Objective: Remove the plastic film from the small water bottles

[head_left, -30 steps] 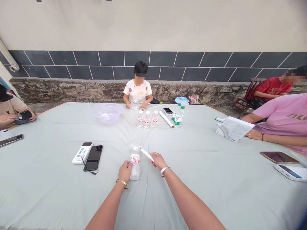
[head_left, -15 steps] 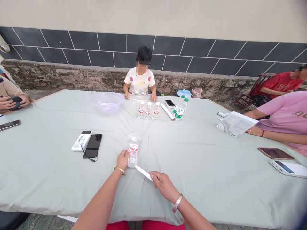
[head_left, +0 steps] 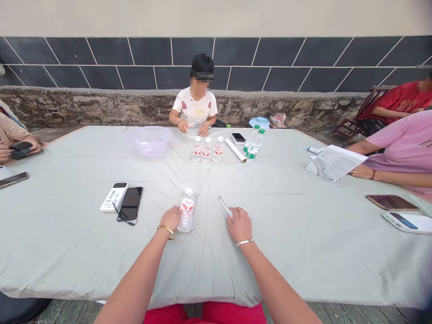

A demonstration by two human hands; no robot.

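Observation:
A small water bottle [head_left: 187,208] with a white cap and a red-and-white label sits inside clear plastic film in front of me. My left hand [head_left: 171,218] is closed round its left side near the base. To the right of the bottle, my right hand [head_left: 240,225] rests low at the table surface, its fingers closed on a slim white-and-silver tool [head_left: 224,205]. The tool points away and to the left, apart from the bottle. What kind of tool it is I cannot make out.
Left lie a power bank [head_left: 114,196] and a black phone [head_left: 131,202]. Farther back are a purple basin [head_left: 152,152], three small bottles [head_left: 206,153], a white roll [head_left: 236,151] and green-capped bottles [head_left: 255,146]. A person [head_left: 195,103] sits opposite; another at right holds papers [head_left: 334,163].
My right hand has moved forward and right, taking the slim tool away from the bottle's base and down to the table. My left hand still grips the wrapped bottle.

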